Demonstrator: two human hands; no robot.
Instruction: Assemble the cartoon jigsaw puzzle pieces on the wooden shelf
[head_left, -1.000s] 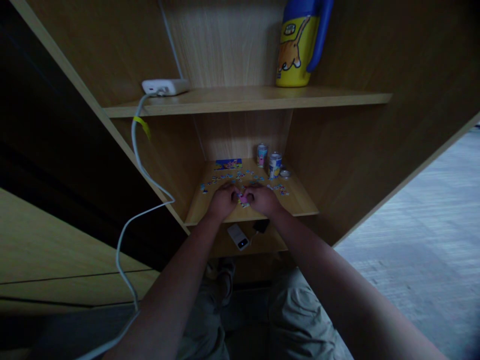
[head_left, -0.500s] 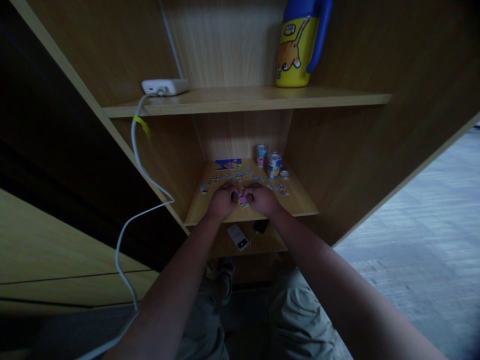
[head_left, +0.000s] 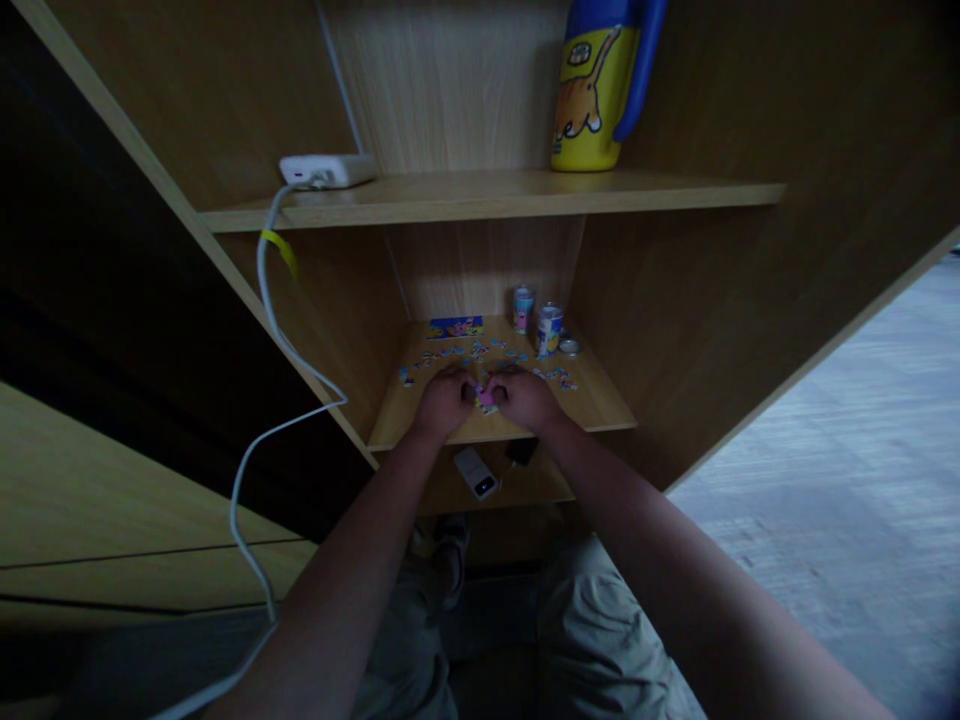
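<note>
Between my hands, above the middle shelf [head_left: 592, 408], is a small pink and multicoloured cluster of jigsaw puzzle pieces [head_left: 486, 397]. My left hand [head_left: 448, 400] is closed with its fingertips at the cluster's left side. On the other side my right hand [head_left: 523, 397] pinches the cluster's right edge, fingers curled. Loose puzzle pieces [head_left: 446, 352] lie scattered in an arc behind both hands, some reaching out to the right [head_left: 561, 378]. At the back left lies a colourful picture card [head_left: 456, 328]. The exact outline of what my fingers grip is hidden.
Two small printed cans [head_left: 549, 330] stand at the back right, with a round metal lid [head_left: 570, 347] beside them. Overhead, the upper shelf [head_left: 465, 200] carries a yellow and blue bottle [head_left: 589, 100] and a white charger [head_left: 328, 171] with a hanging cable [head_left: 274, 310]. A phone [head_left: 475, 473] lies below.
The view has shifted very slightly. Both hands stay in nearly the same place at the puzzle cluster, with no clear movement of the pieces.
</note>
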